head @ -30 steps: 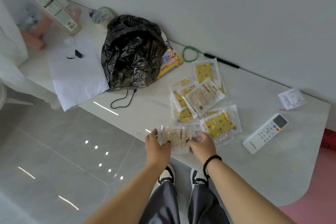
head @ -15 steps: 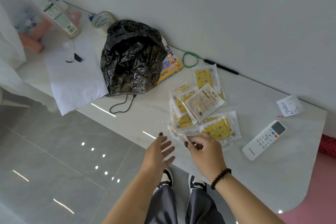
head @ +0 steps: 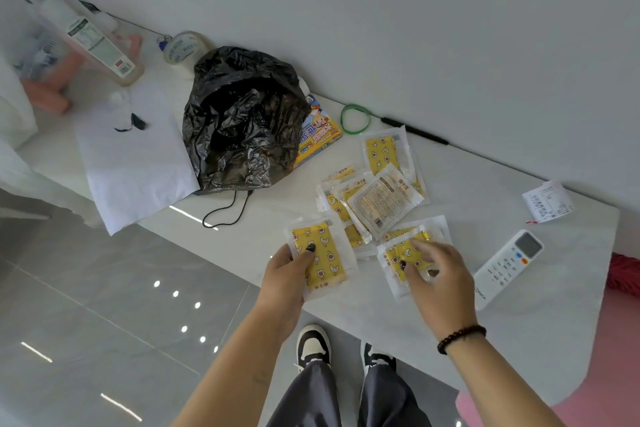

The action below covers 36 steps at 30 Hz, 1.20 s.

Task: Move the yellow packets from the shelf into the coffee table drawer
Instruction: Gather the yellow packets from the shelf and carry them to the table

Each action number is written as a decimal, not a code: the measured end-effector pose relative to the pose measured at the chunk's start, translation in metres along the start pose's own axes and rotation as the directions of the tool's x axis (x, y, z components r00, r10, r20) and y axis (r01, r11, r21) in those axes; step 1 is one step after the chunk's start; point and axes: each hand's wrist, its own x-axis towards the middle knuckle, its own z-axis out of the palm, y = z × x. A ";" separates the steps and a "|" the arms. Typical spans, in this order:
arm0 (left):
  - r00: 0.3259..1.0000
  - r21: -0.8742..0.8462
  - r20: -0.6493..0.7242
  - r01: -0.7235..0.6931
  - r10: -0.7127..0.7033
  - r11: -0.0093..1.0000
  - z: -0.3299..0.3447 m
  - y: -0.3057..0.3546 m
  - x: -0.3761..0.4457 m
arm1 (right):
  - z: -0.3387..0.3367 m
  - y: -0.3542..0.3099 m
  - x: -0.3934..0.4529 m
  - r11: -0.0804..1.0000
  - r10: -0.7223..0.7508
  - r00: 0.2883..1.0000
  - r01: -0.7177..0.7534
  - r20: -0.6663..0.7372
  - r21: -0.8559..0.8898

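Head view, looking down past my grey trousers and two black-and-white shoes (head: 313,345) on glossy grey floor tiles. Just ahead runs the near edge of a white shelf (head: 398,333), which slants from upper left to lower right and ends in a rounded corner at the right.

My left hand (head: 285,282) grips one yellow packet (head: 322,258) at that near edge, thumb pressed on its face, fingers beneath it. My right hand (head: 440,282), wearing a dark bead bracelet (head: 460,337), is curled over a second yellow packet (head: 403,256) lying flat on the shelf; fingertips touch it, but I cannot tell whether it is gripped. Between the two hands is a narrow strip of bare shelf.

Right of the right hand, a white remote control (head: 507,267) lies aslant, with bare shelf around it toward the corner. Beyond it, near the wall, sits a crumpled receipt (head: 547,201).

Behind the hands, a loose pile of yellow packets (head: 374,198) overlaps, one turned print side up. Farther back left, a crumpled black plastic bag (head: 242,121) partly covers a colourful box (head: 317,135), its drawstring trailing to the shelf edge. A green loop (head: 355,118) and a black cable (head: 414,130) lie against the wall.

Left of the bag, a white paper sheet (head: 135,156) overhangs the edge. Farthest back stand a tape roll (head: 183,47) and a blurred bottle (head: 93,42).
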 end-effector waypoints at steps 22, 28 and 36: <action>0.999 -0.020 -0.030 0.037 -0.038 0.999 0.000 -0.012 0.003 | -0.026 0.043 0.045 0.713 0.495 0.860 -0.485 0.128 0.506; 0.997 -0.077 0.058 0.058 -0.053 0.995 0.015 -0.016 0.003 | -0.014 0.000 0.030 0.583 0.428 0.877 -0.452 0.217 0.675; 0.999 -0.100 -0.018 -0.044 0.042 0.994 0.026 -0.017 0.006 | 0.056 -0.033 -0.006 0.724 0.534 0.826 -0.557 0.181 0.408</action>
